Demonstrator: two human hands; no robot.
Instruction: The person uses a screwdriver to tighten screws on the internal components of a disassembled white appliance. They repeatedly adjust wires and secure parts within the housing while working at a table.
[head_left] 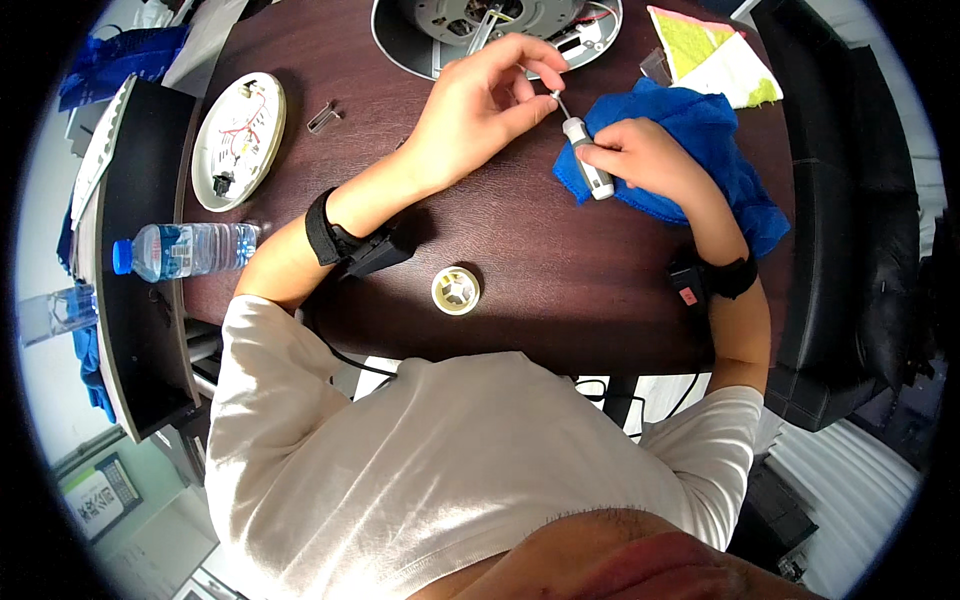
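Observation:
My right hand [645,158] is closed around the grey and white handle of a screwdriver [590,165], whose thin shaft points away toward my left hand. My left hand [490,95] has its fingers curled, thumb and fingertips meeting at the screwdriver's tip. Whatever sits between those fingertips is too small to make out. Just beyond my left hand stands a round metal housing [400,40] with a motor-like grey disc [465,15] and wires inside. Under and beside my right hand lies a crumpled blue cloth [715,150].
On the brown table [540,270], a white oval cover with red wires [240,140] lies left, near a small metal bracket [323,117]. A water bottle [195,250] lies at the left edge. A small round cup [456,290] stands near me. A yellow-green cloth [700,55] lies far right.

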